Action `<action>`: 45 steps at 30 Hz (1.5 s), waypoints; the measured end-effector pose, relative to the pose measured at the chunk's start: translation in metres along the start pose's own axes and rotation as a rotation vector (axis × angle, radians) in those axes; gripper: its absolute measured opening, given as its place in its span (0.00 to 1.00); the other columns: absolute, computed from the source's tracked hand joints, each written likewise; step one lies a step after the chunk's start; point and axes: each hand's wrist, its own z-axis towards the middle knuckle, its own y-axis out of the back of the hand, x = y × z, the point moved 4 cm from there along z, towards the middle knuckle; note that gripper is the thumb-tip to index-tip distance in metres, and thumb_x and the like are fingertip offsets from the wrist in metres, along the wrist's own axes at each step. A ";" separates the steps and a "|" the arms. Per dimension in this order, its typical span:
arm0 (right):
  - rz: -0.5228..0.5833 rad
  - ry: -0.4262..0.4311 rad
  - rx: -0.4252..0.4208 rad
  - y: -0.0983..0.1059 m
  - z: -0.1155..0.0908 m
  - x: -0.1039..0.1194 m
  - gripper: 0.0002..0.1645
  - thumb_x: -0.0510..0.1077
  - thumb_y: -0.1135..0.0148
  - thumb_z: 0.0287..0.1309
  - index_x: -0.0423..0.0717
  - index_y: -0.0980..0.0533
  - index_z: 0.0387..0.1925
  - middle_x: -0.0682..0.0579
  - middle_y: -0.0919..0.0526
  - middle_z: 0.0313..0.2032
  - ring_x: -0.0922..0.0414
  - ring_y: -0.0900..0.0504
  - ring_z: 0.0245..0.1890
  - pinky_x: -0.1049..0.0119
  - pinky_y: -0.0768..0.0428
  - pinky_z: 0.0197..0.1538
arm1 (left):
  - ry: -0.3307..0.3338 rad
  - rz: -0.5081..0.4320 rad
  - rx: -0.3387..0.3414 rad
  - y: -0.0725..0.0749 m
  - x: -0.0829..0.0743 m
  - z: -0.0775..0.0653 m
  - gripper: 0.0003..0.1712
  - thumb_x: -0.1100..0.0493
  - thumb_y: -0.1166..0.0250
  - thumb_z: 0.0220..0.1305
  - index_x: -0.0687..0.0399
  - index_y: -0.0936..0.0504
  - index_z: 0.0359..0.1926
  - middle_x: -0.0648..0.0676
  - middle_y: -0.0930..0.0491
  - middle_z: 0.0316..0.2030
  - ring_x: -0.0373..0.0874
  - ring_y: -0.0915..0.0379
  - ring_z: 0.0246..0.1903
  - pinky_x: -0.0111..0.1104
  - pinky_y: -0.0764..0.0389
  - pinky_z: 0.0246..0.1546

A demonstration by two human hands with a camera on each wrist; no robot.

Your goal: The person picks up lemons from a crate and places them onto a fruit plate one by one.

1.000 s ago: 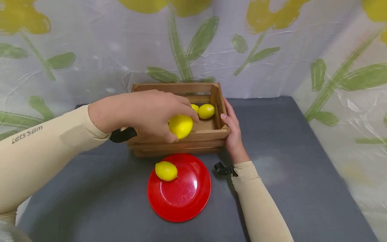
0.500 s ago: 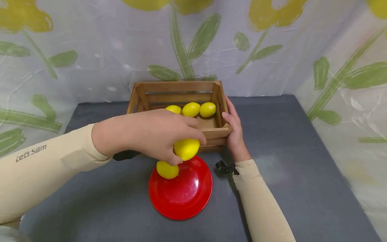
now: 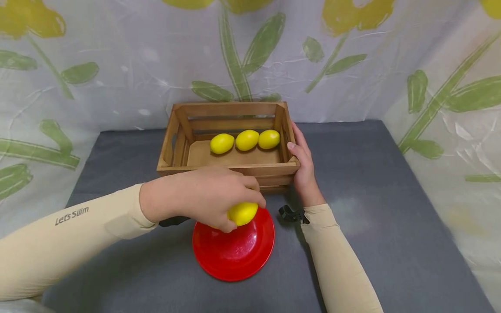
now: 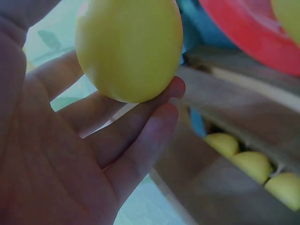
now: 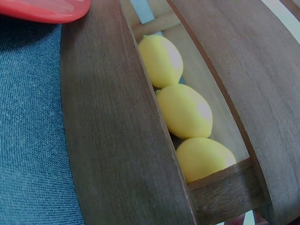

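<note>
In the head view my left hand (image 3: pixel 209 195) holds a lemon (image 3: pixel 243 213) between thumb and fingers above the red plate (image 3: pixel 235 256). The left wrist view has this held lemon (image 4: pixel 129 51) close up against the fingers. Another lemon (image 4: pixel 288 16) shows at that view's top right, over the plate; from the head, the left hand mostly hides it. My right hand (image 3: pixel 304 167) grips the right end of a slatted wooden crate (image 3: pixel 266 168), thumb at the upper edge. Three lemons lie in a row inside: a left one (image 3: pixel 222 144), a middle one (image 3: pixel 247 140) and a right one (image 3: pixel 269 139).
A grey cloth-covered table (image 3: pixel 372 234) carries the crate and plate, the crate just behind the plate. Behind the table hangs a pale curtain (image 3: pixel 148 65) printed with yellow flowers. A black strap (image 3: pixel 291 214) sits at the right wrist.
My left hand has brought the lemon from over the crate's front toward me, down above the plate. The crate's three lemons have come into full view. My right hand has kept its hold.
</note>
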 end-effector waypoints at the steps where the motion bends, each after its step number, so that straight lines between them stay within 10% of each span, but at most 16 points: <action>1: -0.002 0.002 0.000 0.000 0.000 0.000 0.40 0.58 0.55 0.71 0.73 0.40 0.83 0.66 0.40 0.83 0.53 0.38 0.81 0.38 0.42 0.82 | 0.003 -0.003 0.003 -0.004 0.001 0.001 0.37 0.48 0.19 0.56 0.35 0.19 0.69 0.45 0.21 0.61 0.40 0.23 0.51 0.35 0.15 0.45; 20: 0.006 -0.014 -0.003 0.000 -0.005 -0.003 0.39 0.58 0.55 0.72 0.73 0.40 0.83 0.68 0.40 0.83 0.57 0.39 0.82 0.41 0.44 0.83 | 0.009 -0.010 0.013 -0.060 0.019 0.025 0.40 0.48 0.15 0.51 0.35 0.17 0.67 0.47 0.19 0.59 0.41 0.24 0.52 0.39 0.15 0.49; 45: -0.005 0.025 0.001 0.001 0.002 -0.003 0.40 0.58 0.54 0.71 0.71 0.40 0.84 0.67 0.40 0.83 0.55 0.39 0.82 0.39 0.44 0.83 | 0.050 0.049 0.017 -0.072 0.027 0.040 0.44 0.48 0.14 0.49 0.36 0.18 0.68 0.50 0.21 0.63 0.45 0.23 0.57 0.42 0.14 0.51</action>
